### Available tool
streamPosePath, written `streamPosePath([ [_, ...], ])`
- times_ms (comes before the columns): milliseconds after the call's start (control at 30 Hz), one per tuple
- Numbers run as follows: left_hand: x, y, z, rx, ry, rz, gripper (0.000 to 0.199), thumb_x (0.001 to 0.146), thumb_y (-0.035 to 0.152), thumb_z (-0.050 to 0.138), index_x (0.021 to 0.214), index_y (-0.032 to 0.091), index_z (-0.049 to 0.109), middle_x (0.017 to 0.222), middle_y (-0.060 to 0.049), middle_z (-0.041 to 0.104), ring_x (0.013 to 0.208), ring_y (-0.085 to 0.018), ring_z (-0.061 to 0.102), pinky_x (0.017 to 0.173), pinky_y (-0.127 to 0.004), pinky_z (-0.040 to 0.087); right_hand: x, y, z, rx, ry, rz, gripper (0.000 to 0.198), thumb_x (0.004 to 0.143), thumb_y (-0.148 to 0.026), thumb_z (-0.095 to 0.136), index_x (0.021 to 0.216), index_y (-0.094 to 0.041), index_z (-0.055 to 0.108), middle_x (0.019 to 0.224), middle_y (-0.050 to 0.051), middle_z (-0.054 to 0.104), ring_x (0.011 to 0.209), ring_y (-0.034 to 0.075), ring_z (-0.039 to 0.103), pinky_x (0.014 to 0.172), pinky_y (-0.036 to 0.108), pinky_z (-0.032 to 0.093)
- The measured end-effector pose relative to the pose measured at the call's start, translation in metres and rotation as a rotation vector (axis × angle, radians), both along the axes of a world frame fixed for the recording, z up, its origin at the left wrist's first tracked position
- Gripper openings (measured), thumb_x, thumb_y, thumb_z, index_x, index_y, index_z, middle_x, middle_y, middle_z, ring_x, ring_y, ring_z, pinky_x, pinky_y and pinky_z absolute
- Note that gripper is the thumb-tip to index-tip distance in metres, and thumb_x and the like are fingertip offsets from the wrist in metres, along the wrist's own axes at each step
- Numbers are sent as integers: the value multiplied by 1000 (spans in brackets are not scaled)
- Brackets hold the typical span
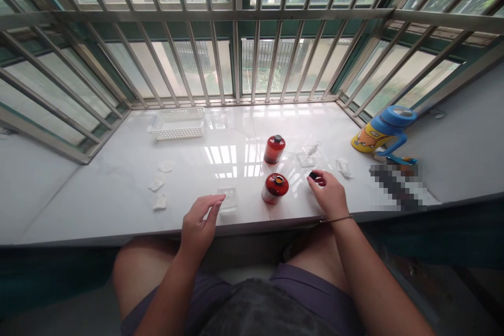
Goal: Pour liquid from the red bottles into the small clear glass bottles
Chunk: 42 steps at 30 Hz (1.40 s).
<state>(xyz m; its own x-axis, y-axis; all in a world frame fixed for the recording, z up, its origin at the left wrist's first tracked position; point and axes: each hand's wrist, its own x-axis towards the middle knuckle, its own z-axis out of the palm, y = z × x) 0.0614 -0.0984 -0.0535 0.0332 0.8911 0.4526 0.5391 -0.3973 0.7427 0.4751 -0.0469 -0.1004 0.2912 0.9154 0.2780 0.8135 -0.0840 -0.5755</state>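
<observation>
My right hand [329,194] pinches a small black bottle cap [313,175] just above the tabletop. To its left stands an amber-red bottle [274,191], upright and uncapped, with its round opening showing. Behind that is a second red bottle [274,151] with a black cap on it. My left hand [200,220] is at the left edge of a small clear plastic box [228,201]. Its thumb and fingertips are drawn close together over the box; whatever they hold, if anything, is too small to make out.
Several crumpled white tissue pieces [160,202] lie to the left. A white perforated basket [179,131] stands at the back. A clear stand [309,155] and another tissue [343,167] are right of the bottles. Farther right are a blue-yellow flask [374,134] and a blurred-out patch [397,186].
</observation>
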Motion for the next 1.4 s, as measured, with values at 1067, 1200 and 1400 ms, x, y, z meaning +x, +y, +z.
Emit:
streamPosePath([
  [1067, 125, 51, 2, -15, -40, -499, 76, 92, 19, 82, 157, 33, 46, 148, -9, 65, 135, -30, 63, 117, -50, 52, -99, -31, 80, 221, 169, 415, 38, 97, -29, 71, 133, -28, 60, 116, 7, 73, 100, 26, 71, 91, 46, 63],
  [1200, 126, 48, -1, -4, -41, -482, 76, 92, 19, 81, 158, 33, 45, 146, -10, 66, 133, -30, 64, 116, -52, 53, -98, -31, 88, 228, 106, 483, 23, 98, -23, 68, 121, -28, 65, 112, 6, 71, 103, 26, 69, 94, 47, 60],
  [1400, 127, 47, -5, 18, -37, -472, 77, 93, 19, 80, 159, 33, 43, 145, -10, 65, 133, -30, 64, 116, -51, 53, -101, -31, 85, 235, 130, 475, 29, 96, -20, 68, 123, -28, 64, 114, 7, 70, 105, 27, 68, 95, 48, 59],
])
